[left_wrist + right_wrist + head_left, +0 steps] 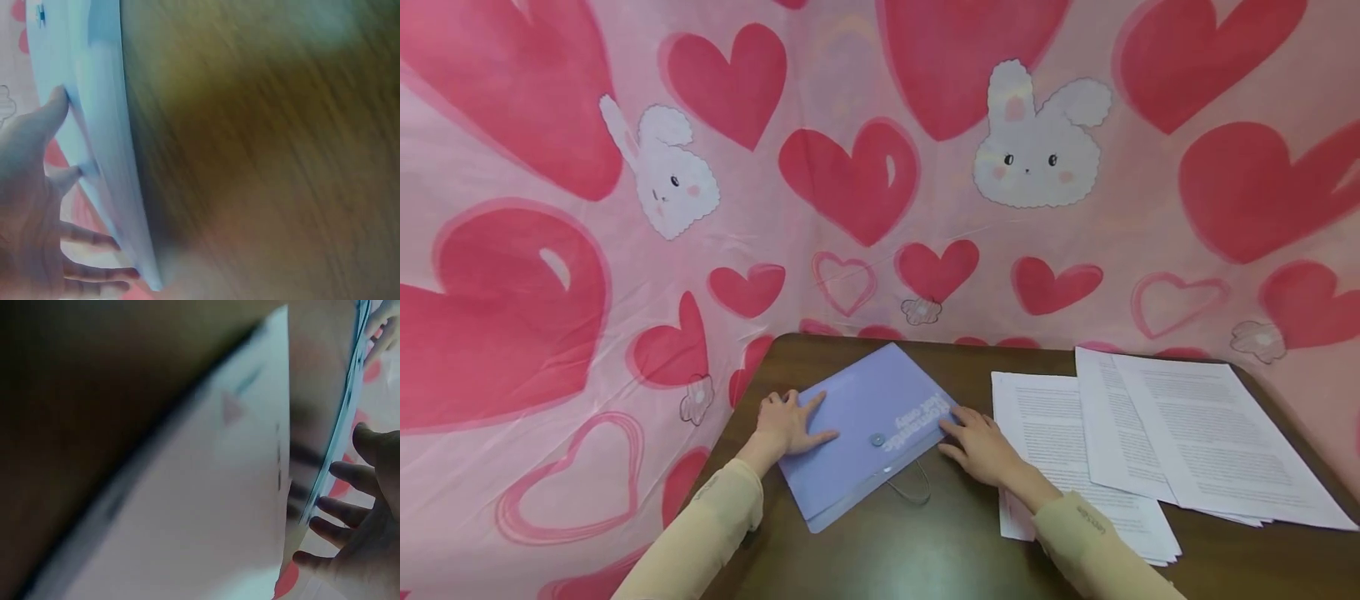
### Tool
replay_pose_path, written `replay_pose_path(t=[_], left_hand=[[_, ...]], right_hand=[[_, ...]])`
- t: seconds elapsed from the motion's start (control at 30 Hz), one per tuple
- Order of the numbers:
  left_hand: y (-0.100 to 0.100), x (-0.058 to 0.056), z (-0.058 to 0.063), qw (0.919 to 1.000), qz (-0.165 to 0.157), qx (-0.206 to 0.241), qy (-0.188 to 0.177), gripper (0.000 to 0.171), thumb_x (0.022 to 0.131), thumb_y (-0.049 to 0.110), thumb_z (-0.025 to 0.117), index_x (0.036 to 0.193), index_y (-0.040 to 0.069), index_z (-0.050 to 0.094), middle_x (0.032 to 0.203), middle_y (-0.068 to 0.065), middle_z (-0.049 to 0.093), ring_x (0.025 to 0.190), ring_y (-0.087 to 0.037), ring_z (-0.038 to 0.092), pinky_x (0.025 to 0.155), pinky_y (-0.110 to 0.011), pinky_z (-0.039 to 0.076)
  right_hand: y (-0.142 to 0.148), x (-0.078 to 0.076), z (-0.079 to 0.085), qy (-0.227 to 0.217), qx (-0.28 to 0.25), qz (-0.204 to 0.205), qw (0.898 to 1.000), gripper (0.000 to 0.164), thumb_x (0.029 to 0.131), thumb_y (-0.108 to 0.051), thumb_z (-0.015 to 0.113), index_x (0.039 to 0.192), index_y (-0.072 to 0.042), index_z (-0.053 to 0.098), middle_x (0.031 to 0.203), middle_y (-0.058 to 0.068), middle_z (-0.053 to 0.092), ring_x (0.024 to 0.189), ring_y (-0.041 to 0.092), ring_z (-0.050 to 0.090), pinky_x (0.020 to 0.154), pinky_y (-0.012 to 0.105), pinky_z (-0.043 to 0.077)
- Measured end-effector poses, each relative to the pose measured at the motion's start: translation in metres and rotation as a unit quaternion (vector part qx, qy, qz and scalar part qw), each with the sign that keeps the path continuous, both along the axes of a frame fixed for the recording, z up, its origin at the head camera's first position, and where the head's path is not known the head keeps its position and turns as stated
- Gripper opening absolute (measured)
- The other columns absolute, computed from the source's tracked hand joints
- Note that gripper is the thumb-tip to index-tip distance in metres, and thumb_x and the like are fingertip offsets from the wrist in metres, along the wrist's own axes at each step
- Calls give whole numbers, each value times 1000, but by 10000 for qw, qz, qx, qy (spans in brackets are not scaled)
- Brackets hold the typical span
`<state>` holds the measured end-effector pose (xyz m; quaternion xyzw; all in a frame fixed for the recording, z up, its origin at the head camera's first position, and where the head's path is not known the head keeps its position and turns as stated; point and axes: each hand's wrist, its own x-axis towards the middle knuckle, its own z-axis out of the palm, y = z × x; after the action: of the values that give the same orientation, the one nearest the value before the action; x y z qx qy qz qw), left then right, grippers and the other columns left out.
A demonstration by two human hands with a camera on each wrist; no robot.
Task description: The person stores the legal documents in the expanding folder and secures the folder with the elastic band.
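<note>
A lavender document folder (846, 408) lies at an angle on the dark wooden table, its flap down. On the flap are white lettering and a round button (877, 439); a loose elastic cord (922, 492) loops out past the front edge. My left hand (785, 423) rests on the folder's left side, thumb and index finger spread over the cover. In the left wrist view, the fingers lie along the folder (103, 81). At the right corner, my right hand (985, 447) touches the folder with its fingertips, the fingers extended. The right wrist view shows these fingers against the folder's edge (337, 434).
Printed sheets lie right of the folder: a near stack (1037, 417) partly under my right forearm, and overlapping sheets (1217, 433) farther right. A pink curtain (850, 67) with hearts and rabbits hangs behind the table (865, 567) and along its left side.
</note>
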<state>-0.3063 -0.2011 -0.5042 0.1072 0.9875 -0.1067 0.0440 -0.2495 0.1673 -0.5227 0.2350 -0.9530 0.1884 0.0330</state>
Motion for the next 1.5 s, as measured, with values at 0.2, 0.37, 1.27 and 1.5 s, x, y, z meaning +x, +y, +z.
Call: replay_pose_path(t=[0.2,0.37,1.27,1.5], left_hand=[[5,8,5,9996,51,-149,-219,102,91,89,55,170,26,43,128,-25,66,104,-44,67,91,-52,54],[4,17,2,9991,109,162,-383,113,87,90,60,171,17,40,115,-27,71,90,-35,69,83,-48,57],[33,46,-31,9948,499,602,-659,145,76,107,50,171,-2,31,74,-8,67,67,-21,62,60,-36,49],[47,57,8,9989,76,-449,65,110,87,95,55,165,18,52,93,-14,72,74,-30,66,65,-45,60]], right_hand=[[-6,5,0,-314,-136,69,9994,53,107,-32,71,145,5,67,159,35,53,149,53,52,120,82,36],[-10,1,-2,-509,-300,-10,9982,56,107,-30,71,144,11,65,160,40,50,152,57,46,123,81,33],[-18,26,4,-1181,-90,238,9927,104,92,-54,86,163,8,43,176,33,32,165,58,22,130,82,15],[-13,39,4,-1115,84,421,9928,115,83,-59,91,164,7,43,175,33,32,165,58,24,128,83,15]])
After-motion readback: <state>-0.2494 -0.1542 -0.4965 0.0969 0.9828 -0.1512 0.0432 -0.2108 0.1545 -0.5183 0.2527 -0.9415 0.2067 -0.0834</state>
